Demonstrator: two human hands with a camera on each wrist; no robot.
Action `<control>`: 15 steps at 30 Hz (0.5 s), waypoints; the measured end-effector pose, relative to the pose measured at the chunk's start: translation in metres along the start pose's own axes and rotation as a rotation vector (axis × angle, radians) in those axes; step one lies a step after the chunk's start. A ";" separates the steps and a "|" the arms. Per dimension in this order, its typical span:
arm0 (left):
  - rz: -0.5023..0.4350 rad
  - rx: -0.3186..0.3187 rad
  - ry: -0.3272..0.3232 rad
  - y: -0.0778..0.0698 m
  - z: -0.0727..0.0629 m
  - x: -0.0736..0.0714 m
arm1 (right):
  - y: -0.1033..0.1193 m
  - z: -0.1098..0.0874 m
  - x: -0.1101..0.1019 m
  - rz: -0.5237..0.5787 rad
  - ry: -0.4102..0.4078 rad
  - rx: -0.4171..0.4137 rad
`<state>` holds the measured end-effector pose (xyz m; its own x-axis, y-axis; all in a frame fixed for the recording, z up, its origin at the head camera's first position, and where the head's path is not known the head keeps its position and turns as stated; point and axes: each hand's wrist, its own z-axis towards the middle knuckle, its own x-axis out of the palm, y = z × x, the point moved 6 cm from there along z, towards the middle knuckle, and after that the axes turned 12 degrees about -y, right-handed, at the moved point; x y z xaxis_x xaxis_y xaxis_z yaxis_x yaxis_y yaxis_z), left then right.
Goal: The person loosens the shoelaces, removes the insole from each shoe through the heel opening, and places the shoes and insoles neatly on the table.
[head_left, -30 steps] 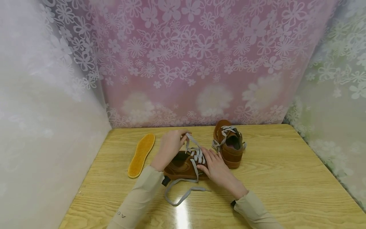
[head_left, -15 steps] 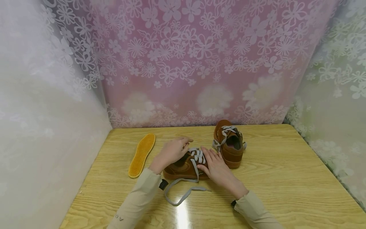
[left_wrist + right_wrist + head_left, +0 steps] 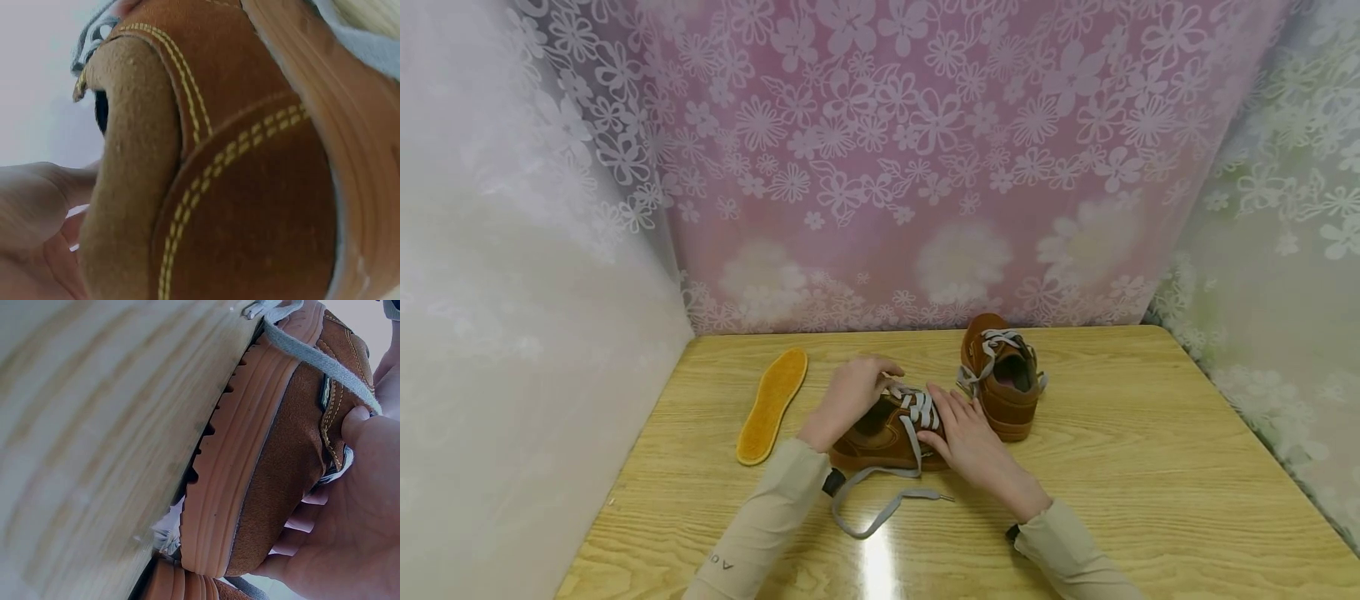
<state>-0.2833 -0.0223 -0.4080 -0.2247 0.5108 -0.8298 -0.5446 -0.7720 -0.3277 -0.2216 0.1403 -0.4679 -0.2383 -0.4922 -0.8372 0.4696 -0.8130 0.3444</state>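
Note:
A brown shoe (image 3: 880,437) with grey laces lies in the middle of the table, its toe to the right. My right hand (image 3: 970,446) holds its toe, the thumb on the near side and the fingers across the far side. At the top of the lacing, my left hand (image 3: 853,396) pinches the far end of the shoelace (image 3: 898,389); its fingertips are partly hidden. The near lace end (image 3: 868,529) trails loose on the table. In the left wrist view, the shoe's heel and padded collar (image 3: 131,156) fill most of the picture.
A second brown laced shoe (image 3: 1011,408) stands right behind the first, near my right fingertips. To the left lies an orange insole (image 3: 771,408). The wooden table (image 3: 1150,467) meets flowered curtains (image 3: 917,208) at the back and sides.
The left hand first held the lace raised, then reached away over the shoe with the lace out of sight, and has now drawn back slightly at the lacing. The right hand has stayed put.

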 end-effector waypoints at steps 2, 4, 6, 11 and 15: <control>0.014 -0.003 -0.005 0.002 -0.002 -0.001 | 0.001 0.000 0.000 0.003 -0.002 -0.001; 0.031 0.017 -0.002 0.002 -0.004 -0.003 | 0.002 -0.001 0.000 0.004 -0.001 0.000; 0.057 0.060 0.008 0.001 -0.008 -0.005 | 0.003 -0.001 -0.001 0.003 -0.003 -0.002; 0.117 0.178 0.083 -0.005 -0.023 -0.007 | 0.004 -0.001 -0.002 0.005 -0.020 -0.025; 0.134 0.199 0.175 -0.007 -0.037 -0.005 | 0.004 0.000 -0.003 -0.001 -0.023 -0.020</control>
<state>-0.2485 -0.0337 -0.4182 -0.1719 0.3227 -0.9307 -0.6708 -0.7303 -0.1293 -0.2190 0.1389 -0.4640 -0.2581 -0.4991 -0.8272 0.4865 -0.8069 0.3350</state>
